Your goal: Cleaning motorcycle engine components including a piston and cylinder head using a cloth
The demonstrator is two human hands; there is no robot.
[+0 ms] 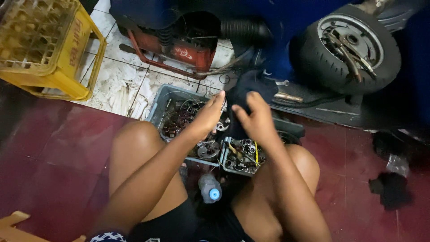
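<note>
Nearest, one clear bottle (210, 188) with a blue cap lies between the knees, just short of the grey parts tray (166, 96). Over the tray, the left hand (207, 117) and right hand (256, 120), fingers pinching one dark cloth (251, 87), would do best keeping it gathered above the tray. Beyond the tray: one wheel (347, 47), one yellow crate (53, 49).

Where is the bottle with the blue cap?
The bottle lies on the floor between the person's knees, just below the grey parts tray.
</note>
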